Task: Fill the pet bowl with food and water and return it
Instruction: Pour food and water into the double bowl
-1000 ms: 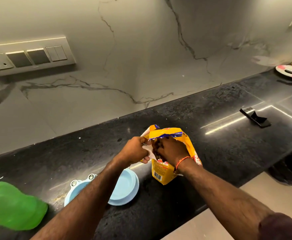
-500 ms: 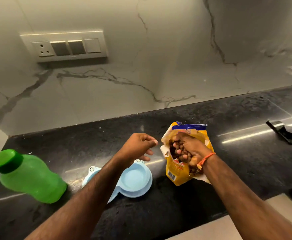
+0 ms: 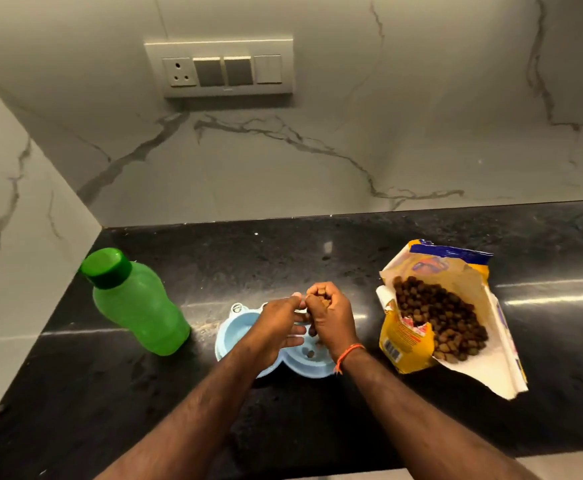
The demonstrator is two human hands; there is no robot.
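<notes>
Pet bowl (image 3: 229,337): light blue, twin-well, on black counter (image 3: 75,393), between green bottle (image 3: 134,303) and torn-open food bag (image 3: 435,317).
Right hand (image 3: 331,315): fingers curled round kibble, above right well.
Left hand (image 3: 279,323): fingers relaxed, straight, empty.
Food: few pieces in well; filling just begun.
Water: judged not yet poured, bottle capped.
Return: pending.

Left flank: a green bottle (image 3: 136,303) stands near the corner where the side wall (image 3: 23,202) meets the black worktop (image 3: 110,393).
Right flank: an open food bag (image 3: 446,313) lies across the worktop, just beside the blue pet bowl (image 3: 229,336).
Behind: bare worktop runs back to the marble wall.
Front: open worktop surface either side of the forearms.
</notes>
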